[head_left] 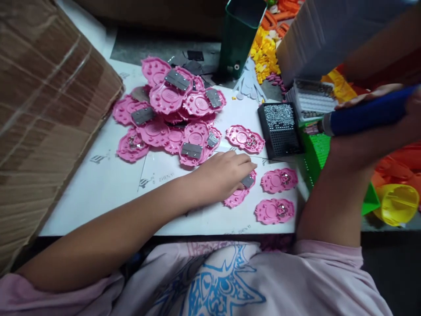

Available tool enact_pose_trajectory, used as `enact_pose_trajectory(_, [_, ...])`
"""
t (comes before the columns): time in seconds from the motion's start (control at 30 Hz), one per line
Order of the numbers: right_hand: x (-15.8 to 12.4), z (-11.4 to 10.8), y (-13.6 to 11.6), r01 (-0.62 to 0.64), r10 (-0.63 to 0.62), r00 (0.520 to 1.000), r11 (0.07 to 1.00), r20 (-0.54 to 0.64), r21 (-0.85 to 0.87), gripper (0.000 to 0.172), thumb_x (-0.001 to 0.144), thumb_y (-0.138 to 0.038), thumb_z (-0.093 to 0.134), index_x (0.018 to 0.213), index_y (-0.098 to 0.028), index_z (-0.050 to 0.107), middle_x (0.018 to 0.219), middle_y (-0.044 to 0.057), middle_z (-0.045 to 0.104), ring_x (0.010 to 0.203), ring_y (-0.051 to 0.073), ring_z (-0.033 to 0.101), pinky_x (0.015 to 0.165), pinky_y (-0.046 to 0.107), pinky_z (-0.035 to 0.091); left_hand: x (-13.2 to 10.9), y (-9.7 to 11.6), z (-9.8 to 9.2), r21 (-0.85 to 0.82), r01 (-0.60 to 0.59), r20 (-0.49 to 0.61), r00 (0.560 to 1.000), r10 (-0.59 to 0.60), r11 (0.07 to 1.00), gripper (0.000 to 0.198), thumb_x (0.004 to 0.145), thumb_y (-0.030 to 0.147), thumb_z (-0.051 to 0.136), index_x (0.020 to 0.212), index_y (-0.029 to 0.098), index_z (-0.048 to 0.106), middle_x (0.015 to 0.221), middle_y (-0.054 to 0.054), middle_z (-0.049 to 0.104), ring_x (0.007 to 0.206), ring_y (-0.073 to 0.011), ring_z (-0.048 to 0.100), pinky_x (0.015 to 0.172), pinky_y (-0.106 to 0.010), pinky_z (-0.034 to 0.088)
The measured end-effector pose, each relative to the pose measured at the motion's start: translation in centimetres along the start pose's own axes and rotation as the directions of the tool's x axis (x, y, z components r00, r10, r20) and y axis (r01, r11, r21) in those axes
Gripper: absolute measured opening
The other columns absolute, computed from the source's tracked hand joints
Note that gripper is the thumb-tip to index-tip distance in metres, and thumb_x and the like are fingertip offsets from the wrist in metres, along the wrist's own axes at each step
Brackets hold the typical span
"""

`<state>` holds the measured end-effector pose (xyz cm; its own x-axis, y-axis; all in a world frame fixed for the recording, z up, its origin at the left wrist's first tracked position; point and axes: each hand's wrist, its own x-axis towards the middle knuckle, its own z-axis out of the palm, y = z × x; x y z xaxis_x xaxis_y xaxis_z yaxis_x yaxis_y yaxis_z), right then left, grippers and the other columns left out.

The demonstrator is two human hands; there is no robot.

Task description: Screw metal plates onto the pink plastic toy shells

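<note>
Right, left hand (pixel 223 174) first: it lies low over a pink shell (pixel 234 199) on the white table (pixel 207 221), thumb and fingers bent about a grey plate (pixel 247 181); whether they truly pinch it or just steady it, I can't tell. Over on the other side, the right hand (pixel 365 142) is wrapped around a blue driver (pixel 371 112), its tip off at the black tray (pixel 284 151), well clear of the shell. So this one looks mid-job: plate on, fastening hard to judge under those fingers. Close around it, count them, three loose shells, one above (pixel 245 139) and two to the right (pixel 279 180), metal bits showing at one end, no plate on any, so they look further behind. Out to the left, a heap (pixel 166 98) of shells, overlapping too much for a firm total, well over half a dozen; five plates show plainly there, so those seem further along, though one shell at its near-left corner shows bare metal bits. Beyond, one tray of screws (pixel 279 115), far too many to count, one green bin (pixel 315 151), one yellow cup (pixel 397 204), one tall green container (pixel 241 39), and one big carton (pixel 49 109) flanking the left.
</note>
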<state>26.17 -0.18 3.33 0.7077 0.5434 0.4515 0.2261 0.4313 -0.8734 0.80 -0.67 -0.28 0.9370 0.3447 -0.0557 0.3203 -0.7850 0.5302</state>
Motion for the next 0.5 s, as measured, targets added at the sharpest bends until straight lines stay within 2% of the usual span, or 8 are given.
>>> enact_pose_trajectory(0.07, [0.4,0.8,0.5,0.114,-0.115,0.987,0.993,-0.110,-0.012,0.019,0.088,-0.015,0.019,0.073,-0.023,0.027,0.055,-0.009,0.043,0.042,0.006,0.048,0.044,0.021,0.040,0.0,-0.1,0.0,-0.022,-0.015,-0.013,1.000,0.015,1.000,0.035,0.087,0.014,0.055,0.123,0.015,0.055,0.122,-0.010,0.059,0.110,-0.0216,0.053,0.093,-0.036,0.043])
enact_pose_trajectory(0.2, [1.3,1.3,1.3,0.101,-0.102,0.963,0.995,-0.251,-0.017,0.021,0.089,-0.013,0.020,0.074,-0.024,0.030,0.047,-0.010,0.041,0.037,0.007,0.044,0.039,0.022,0.036,-0.1,-0.1,-0.1,-0.059,-0.020,-0.016,1.000,0.019,0.998,0.042,0.087,0.016,0.055,0.128,0.014,0.051,0.127,-0.011,0.058,0.114,-0.0225,0.052,0.097,-0.037,0.042])
enact_pose_trajectory(0.3, [1.5,1.2,1.5,0.108,-0.107,0.964,0.994,-0.243,-0.008,0.023,0.090,-0.013,0.022,0.073,-0.023,0.033,0.047,-0.010,0.042,0.037,0.007,0.045,0.040,0.020,0.035,-0.2,-0.2,-0.3,-0.073,-0.013,-0.016,1.000,0.012,0.997,0.048,0.086,0.023,0.057,0.131,0.012,0.049,0.130,-0.012,0.055,0.116,-0.0242,0.051,0.098,-0.037,0.042])
enact_pose_trajectory(0.5, [1.1,0.8,1.7,0.075,-0.074,0.987,0.997,-0.141,0.001,0.019,0.088,-0.013,0.025,0.074,-0.023,0.033,0.050,-0.009,0.041,0.041,0.007,0.047,0.042,0.020,0.037,-0.2,-0.4,-0.3,-0.057,-0.010,0.015,1.000,0.011,0.998,0.048,0.087,0.031,0.059,0.130,0.012,0.051,0.133,-0.012,0.055,0.116,-0.0255,0.051,0.098,-0.039,0.042])
